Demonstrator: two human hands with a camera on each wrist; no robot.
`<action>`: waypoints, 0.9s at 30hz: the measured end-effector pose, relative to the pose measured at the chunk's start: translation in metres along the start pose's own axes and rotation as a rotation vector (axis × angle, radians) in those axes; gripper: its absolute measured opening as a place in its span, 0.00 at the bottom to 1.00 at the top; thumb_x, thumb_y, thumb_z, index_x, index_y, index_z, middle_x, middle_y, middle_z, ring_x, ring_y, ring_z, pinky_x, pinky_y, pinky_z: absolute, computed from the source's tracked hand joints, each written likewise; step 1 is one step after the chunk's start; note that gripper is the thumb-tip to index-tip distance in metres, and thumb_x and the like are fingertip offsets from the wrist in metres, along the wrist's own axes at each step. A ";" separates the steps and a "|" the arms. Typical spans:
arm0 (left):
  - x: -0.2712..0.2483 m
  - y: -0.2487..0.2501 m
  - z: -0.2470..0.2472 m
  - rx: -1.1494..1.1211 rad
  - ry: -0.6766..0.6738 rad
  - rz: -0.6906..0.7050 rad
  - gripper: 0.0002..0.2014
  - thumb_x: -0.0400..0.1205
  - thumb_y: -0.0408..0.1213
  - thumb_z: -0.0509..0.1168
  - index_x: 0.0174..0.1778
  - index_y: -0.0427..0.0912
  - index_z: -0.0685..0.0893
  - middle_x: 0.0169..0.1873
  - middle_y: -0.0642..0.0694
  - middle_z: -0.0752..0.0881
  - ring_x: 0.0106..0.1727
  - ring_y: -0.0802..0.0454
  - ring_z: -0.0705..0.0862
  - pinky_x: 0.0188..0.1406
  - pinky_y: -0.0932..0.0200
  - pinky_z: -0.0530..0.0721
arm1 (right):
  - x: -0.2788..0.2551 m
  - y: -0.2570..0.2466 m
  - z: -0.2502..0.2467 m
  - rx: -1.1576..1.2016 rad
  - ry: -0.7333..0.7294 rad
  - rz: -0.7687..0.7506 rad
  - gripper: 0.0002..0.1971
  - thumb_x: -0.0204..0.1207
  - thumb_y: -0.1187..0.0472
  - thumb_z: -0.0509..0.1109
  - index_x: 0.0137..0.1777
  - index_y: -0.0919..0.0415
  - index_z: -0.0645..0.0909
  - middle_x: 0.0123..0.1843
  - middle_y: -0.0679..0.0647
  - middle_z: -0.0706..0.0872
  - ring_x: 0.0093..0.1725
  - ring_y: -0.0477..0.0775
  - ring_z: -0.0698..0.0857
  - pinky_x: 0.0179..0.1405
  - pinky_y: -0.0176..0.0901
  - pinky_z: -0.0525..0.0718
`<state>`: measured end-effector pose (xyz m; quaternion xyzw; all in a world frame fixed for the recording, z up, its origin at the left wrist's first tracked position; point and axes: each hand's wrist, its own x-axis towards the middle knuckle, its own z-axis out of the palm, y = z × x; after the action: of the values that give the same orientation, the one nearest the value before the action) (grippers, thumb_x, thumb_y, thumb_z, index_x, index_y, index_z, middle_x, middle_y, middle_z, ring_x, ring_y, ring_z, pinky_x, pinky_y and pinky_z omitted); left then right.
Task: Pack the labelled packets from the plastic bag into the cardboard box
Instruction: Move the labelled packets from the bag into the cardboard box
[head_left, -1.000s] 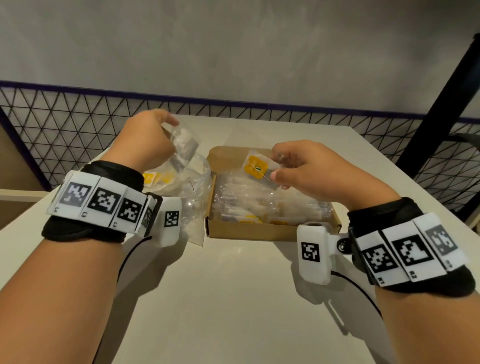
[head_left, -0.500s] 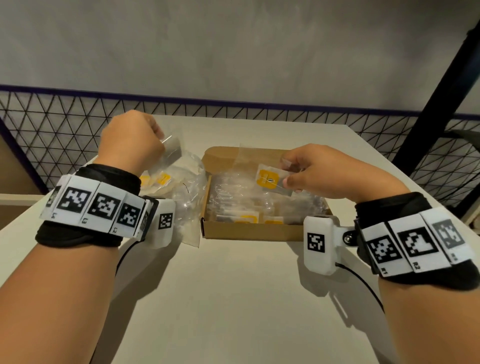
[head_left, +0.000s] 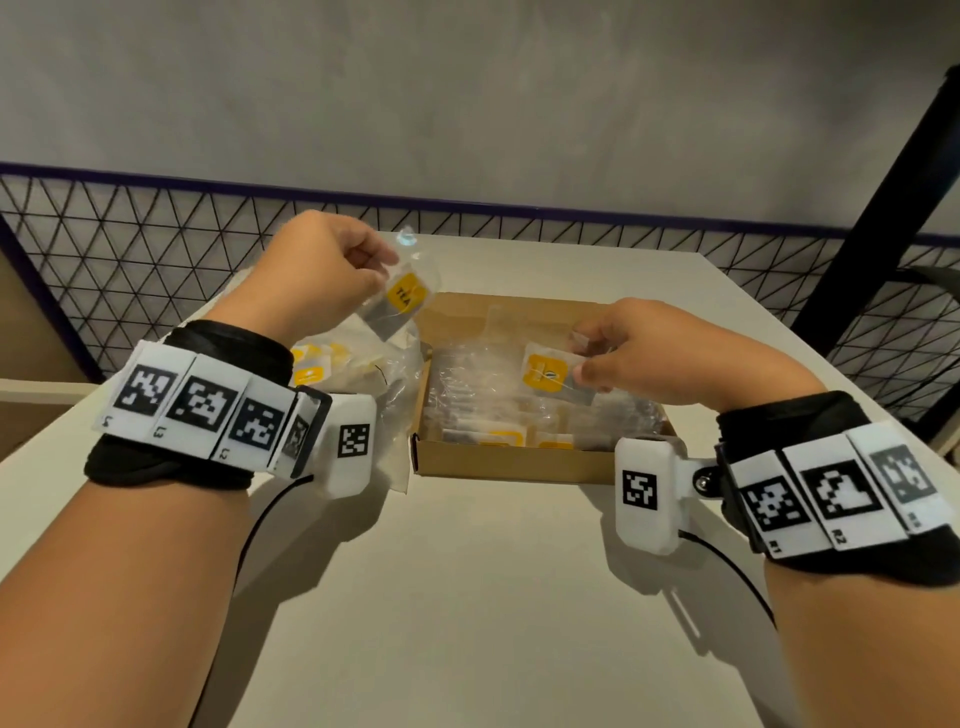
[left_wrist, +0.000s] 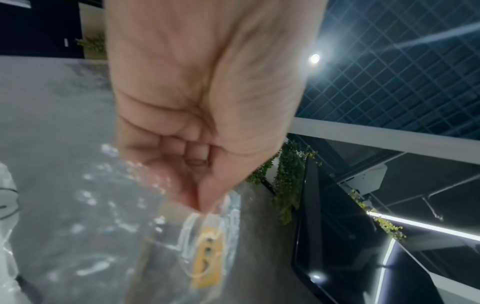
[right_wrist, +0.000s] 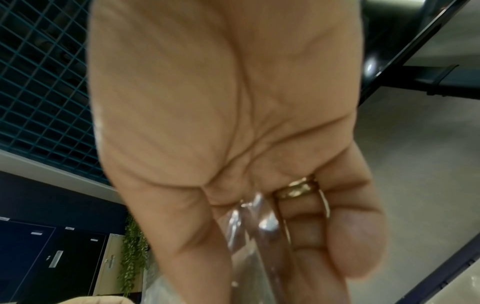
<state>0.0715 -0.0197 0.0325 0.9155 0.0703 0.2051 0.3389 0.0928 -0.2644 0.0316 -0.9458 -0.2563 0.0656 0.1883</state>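
A shallow cardboard box (head_left: 511, 462) sits mid-table with several clear packets bearing yellow labels inside. To its left lies a crumpled clear plastic bag (head_left: 358, 371) with more packets. My left hand (head_left: 332, 270) pinches a packet with a yellow "TEA" label (head_left: 404, 299) above the bag's right edge; the left wrist view shows the same packet (left_wrist: 207, 253) hanging from the fingertips. My right hand (head_left: 618, 353) pinches another yellow-labelled packet (head_left: 545, 371) over the box's right half. In the right wrist view clear film (right_wrist: 257, 226) lies between thumb and fingers.
The pale table (head_left: 467, 597) reaches toward me in front of the box. A black wire-mesh fence (head_left: 130, 234) runs behind and left of the table. A dark post (head_left: 878, 208) stands at the back right. Cables trail from both wrist cameras.
My left hand has lifted a TEA packet up out of the bag and toward the box. My right hand has lowered its packet slightly over the box.
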 end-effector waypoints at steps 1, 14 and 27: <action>-0.001 0.003 0.001 -0.035 -0.023 0.018 0.10 0.79 0.28 0.66 0.50 0.49 0.84 0.37 0.56 0.82 0.38 0.66 0.79 0.35 0.74 0.73 | 0.000 0.000 0.000 0.001 -0.011 0.011 0.09 0.76 0.60 0.69 0.35 0.50 0.78 0.34 0.42 0.79 0.35 0.41 0.76 0.31 0.35 0.69; -0.018 0.029 0.019 -0.225 -0.333 0.212 0.11 0.72 0.28 0.74 0.36 0.50 0.85 0.34 0.53 0.87 0.34 0.65 0.84 0.41 0.71 0.85 | -0.003 0.009 -0.001 -0.130 -0.070 0.087 0.07 0.70 0.71 0.71 0.40 0.57 0.84 0.33 0.46 0.81 0.31 0.40 0.76 0.26 0.27 0.71; -0.020 0.019 0.050 0.165 -0.639 0.196 0.09 0.76 0.31 0.71 0.42 0.52 0.87 0.36 0.56 0.88 0.38 0.62 0.86 0.42 0.69 0.83 | -0.005 0.010 -0.001 -0.115 -0.163 0.167 0.09 0.71 0.68 0.70 0.44 0.54 0.87 0.35 0.41 0.84 0.33 0.37 0.79 0.31 0.30 0.74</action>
<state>0.0739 -0.0696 0.0042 0.9602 -0.1115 -0.0667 0.2473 0.0936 -0.2750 0.0283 -0.9646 -0.1946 0.1429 0.1061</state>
